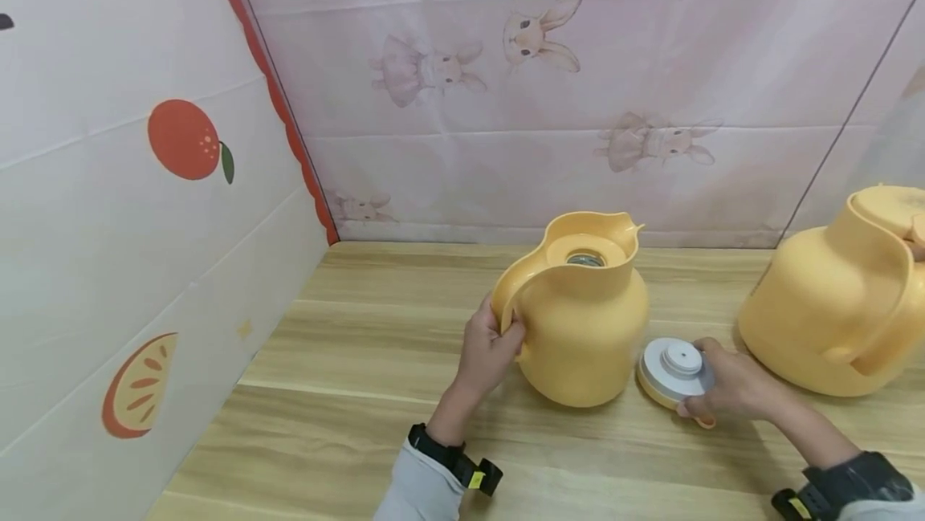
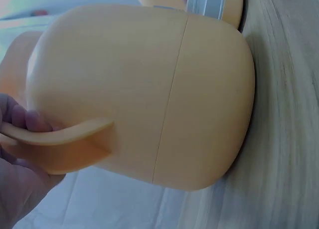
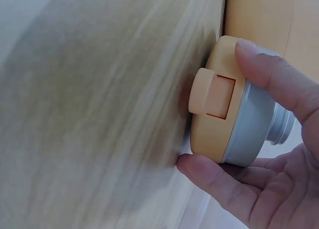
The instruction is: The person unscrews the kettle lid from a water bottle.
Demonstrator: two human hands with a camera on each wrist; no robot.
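Note:
A yellow thermos jug (image 1: 585, 336) stands upright on the wooden table, its top uncovered and the round mouth (image 1: 585, 259) showing. My left hand (image 1: 487, 352) grips the jug's handle (image 2: 60, 134), fingers curled round it. Right of the jug, my right hand (image 1: 733, 384) holds the jug's lid (image 1: 675, 372) by its sides between thumb and fingers. The lid lies upside down, grey stopper side up and yellow top toward the table. In the right wrist view, a small push tab (image 3: 212, 94) sticks out from the lid's yellow rim (image 3: 212, 136).
A second yellow thermos jug (image 1: 831, 304), with its lid on, stands at the right edge of the head view. Behind the wooden table (image 1: 347, 344) is a wall covering with rabbit prints (image 1: 535, 35), and a fruit-printed one (image 1: 184, 140) is on the left.

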